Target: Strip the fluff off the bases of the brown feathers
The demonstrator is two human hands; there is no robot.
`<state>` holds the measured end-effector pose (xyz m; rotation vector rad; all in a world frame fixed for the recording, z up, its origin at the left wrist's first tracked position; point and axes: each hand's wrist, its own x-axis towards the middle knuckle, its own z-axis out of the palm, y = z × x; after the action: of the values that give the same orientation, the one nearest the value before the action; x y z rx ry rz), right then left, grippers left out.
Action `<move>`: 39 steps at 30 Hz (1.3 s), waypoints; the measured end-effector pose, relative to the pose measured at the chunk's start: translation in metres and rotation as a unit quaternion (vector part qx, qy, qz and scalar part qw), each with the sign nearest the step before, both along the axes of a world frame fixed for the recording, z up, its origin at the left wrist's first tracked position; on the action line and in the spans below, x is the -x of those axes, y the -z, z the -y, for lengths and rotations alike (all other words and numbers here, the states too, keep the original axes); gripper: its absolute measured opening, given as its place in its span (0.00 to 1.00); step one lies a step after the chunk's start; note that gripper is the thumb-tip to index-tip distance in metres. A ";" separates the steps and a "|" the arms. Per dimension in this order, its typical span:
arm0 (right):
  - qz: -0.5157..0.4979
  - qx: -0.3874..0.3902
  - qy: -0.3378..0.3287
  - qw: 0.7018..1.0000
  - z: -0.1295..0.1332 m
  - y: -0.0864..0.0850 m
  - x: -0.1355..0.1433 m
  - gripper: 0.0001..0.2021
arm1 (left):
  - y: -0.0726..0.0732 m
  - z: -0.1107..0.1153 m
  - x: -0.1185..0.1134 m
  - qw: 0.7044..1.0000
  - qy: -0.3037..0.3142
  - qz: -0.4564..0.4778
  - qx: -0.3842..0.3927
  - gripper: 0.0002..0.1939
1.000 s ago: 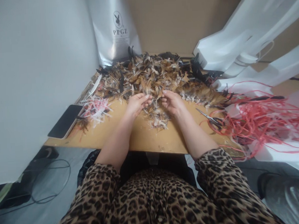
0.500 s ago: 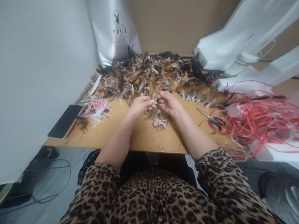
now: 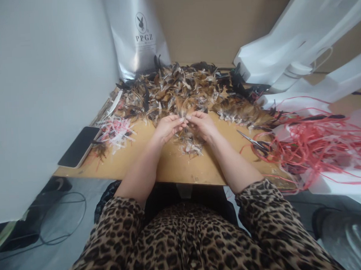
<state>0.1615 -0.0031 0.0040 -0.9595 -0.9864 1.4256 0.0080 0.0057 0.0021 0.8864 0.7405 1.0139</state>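
Note:
My left hand and my right hand meet fingertip to fingertip over the front of a heap of brown feathers. Both are closed in a pinch at the base of a small brown feather bunch, whose tips point away from me. Just below the hands, a little pile of feather scraps lies on the wooden table. The finer detail between my fingertips is too small to make out.
At the left lie a phone and pink and white strips. Scissors rest at the right beside a tangle of red ribbon. A silver bag stands behind the feathers. White packaging rises at the back right.
My right hand has moved slightly left, and its fingertips now touch those of my left hand at the feather bunch. Before, a small gap lay between the hands.

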 end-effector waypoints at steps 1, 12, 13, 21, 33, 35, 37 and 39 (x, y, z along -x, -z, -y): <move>0.006 -0.004 0.004 1.000 0.000 0.000 0.000 0.15 | 0.001 0.000 0.000 1.000 0.003 -0.003 -0.003 0.05; 0.062 -0.022 0.037 0.997 0.000 -0.001 0.000 0.13 | -0.001 0.002 -0.002 0.999 0.008 -0.039 0.006 0.06; 0.067 -0.024 0.040 0.997 -0.001 -0.001 0.000 0.13 | -0.001 0.002 -0.002 0.999 0.005 -0.044 0.009 0.05; 0.080 -0.026 0.032 0.996 0.002 -0.003 0.000 0.15 | -0.003 0.003 -0.001 0.999 0.010 -0.026 0.032 0.04; 0.143 -0.111 0.062 0.982 0.012 -0.008 0.011 0.15 | -0.013 0.002 -0.001 0.995 -0.076 0.038 0.049 0.08; 0.152 -0.122 0.084 0.977 0.013 -0.007 0.012 0.13 | -0.012 0.003 -0.002 0.997 -0.069 0.025 0.040 0.07; 0.152 -0.128 0.092 0.976 0.011 -0.006 0.012 0.11 | -0.011 0.004 -0.002 0.997 -0.062 0.011 0.034 0.06; 0.134 -0.120 0.092 0.979 0.009 -0.004 0.010 0.11 | -0.009 0.004 -0.003 0.998 -0.047 0.003 0.029 0.04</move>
<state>0.1513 -0.0117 0.0075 -1.0504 -1.2049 1.0145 0.0105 0.0019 0.0109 0.8048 0.8098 1.0731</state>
